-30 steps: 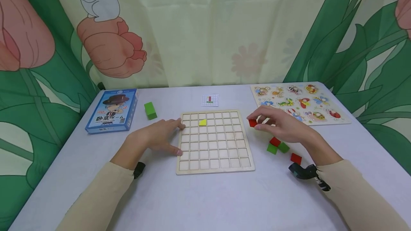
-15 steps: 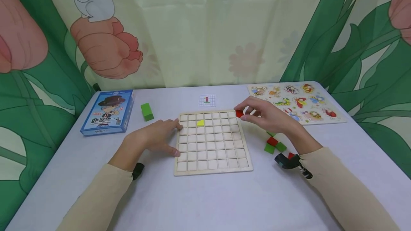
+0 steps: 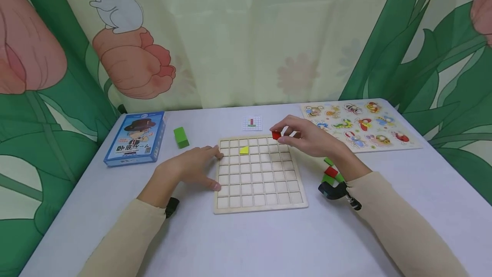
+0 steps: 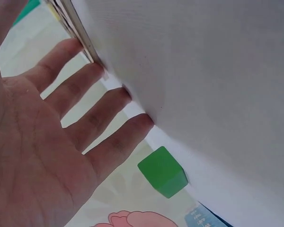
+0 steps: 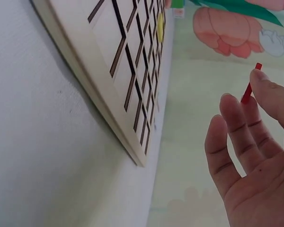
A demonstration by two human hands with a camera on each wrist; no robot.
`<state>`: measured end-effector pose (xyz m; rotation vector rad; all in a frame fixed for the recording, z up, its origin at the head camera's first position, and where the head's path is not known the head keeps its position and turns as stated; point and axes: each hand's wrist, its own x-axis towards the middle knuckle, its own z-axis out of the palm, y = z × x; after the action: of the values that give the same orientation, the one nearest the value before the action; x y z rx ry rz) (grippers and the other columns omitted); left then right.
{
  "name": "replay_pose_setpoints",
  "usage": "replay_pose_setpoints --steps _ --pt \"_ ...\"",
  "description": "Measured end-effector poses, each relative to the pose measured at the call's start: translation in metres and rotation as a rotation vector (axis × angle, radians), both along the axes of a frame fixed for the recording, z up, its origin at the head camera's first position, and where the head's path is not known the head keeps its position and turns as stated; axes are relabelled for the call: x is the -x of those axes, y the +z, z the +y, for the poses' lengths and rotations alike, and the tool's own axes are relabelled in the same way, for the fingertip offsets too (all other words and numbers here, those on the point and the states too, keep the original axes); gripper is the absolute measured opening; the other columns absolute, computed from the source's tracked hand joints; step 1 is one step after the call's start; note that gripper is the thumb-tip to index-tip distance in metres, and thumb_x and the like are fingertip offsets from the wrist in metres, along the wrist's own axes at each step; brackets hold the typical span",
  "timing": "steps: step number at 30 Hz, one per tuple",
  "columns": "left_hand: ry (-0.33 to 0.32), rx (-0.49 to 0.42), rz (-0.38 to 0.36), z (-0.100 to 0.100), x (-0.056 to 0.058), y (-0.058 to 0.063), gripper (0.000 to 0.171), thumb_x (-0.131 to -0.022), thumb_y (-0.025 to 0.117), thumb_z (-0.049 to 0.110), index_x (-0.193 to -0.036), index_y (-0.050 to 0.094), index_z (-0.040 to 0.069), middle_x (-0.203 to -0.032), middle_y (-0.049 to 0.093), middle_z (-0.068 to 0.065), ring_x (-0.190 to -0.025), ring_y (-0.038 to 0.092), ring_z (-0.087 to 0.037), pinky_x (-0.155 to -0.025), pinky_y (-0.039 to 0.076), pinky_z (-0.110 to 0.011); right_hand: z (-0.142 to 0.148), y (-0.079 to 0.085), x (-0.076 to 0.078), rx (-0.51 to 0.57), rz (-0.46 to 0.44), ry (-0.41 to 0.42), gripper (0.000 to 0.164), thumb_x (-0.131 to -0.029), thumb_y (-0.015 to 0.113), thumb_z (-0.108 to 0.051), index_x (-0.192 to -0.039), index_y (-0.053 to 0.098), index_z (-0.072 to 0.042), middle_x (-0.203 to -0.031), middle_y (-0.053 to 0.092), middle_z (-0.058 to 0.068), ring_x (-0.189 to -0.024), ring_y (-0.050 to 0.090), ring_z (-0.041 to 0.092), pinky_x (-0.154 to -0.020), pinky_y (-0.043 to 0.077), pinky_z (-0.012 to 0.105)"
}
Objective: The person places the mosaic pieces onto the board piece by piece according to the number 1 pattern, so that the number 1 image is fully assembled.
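Note:
A wooden grid board (image 3: 261, 210) lies on the white table, with one yellow piece (image 3: 244, 150) in a cell near its far left. My left hand (image 3: 192, 166) rests at the board's left edge, thumb and fingertips against it. In the left wrist view its fingers (image 4: 116, 142) are spread and hold nothing. Over the board's far right corner, my right hand (image 3: 309, 138) pinches a thin red square tile (image 3: 276, 135) between thumb and fingers. The right wrist view shows that red tile (image 5: 250, 88) edge-on, held above the board.
Red and green tiles (image 3: 331, 172) lie right of the board, partly hidden by the right wrist. A green block (image 3: 181, 137) and a blue box (image 3: 134, 139) stand left. Behind the board lies a small grid card (image 3: 252, 123); an insect picture board (image 3: 361, 125) lies back right.
My right hand has carried the red tile leftward, from beside the board to above its far right corner. The left hand stays at the board's left edge.

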<state>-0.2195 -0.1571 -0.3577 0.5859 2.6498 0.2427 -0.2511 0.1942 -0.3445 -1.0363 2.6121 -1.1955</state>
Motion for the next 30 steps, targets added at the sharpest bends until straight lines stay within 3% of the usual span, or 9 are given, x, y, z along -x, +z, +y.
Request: replay_pose_setpoints --steps 12,22,30 --pt "-0.015 0.004 0.011 0.002 0.000 -0.001 0.092 -0.074 0.087 0.060 -0.148 0.049 0.020 -0.158 0.045 -0.011 -0.144 0.043 -0.034 -0.117 0.038 -0.054 -0.018 -0.005 0.010 0.035 -0.014 0.066 0.033 -0.098 0.071 -0.011 -0.130 0.067 -0.011 -0.125 0.065 0.005 -0.099 0.067 0.020 -0.087 0.058 0.044" --pt "-0.013 0.003 -0.017 0.003 0.001 -0.004 0.093 -0.073 0.086 0.062 -0.147 0.049 0.021 -0.159 0.043 -0.012 -0.145 0.043 -0.036 -0.116 0.038 -0.056 -0.032 -0.012 0.018 0.026 -0.031 0.069 0.031 -0.098 0.071 -0.011 -0.129 0.067 -0.011 -0.120 0.066 0.005 -0.097 0.067 0.020 -0.085 0.059 0.043" --pt "-0.023 0.012 0.022 0.004 0.001 -0.002 0.093 -0.072 0.087 0.061 -0.146 0.050 0.020 -0.155 0.047 -0.011 -0.143 0.045 -0.036 -0.115 0.039 -0.056 -0.040 -0.016 0.024 -0.005 -0.058 0.062 0.032 -0.096 0.073 -0.010 -0.128 0.067 -0.006 -0.114 0.066 0.005 -0.095 0.067 0.021 -0.087 0.058 0.042"
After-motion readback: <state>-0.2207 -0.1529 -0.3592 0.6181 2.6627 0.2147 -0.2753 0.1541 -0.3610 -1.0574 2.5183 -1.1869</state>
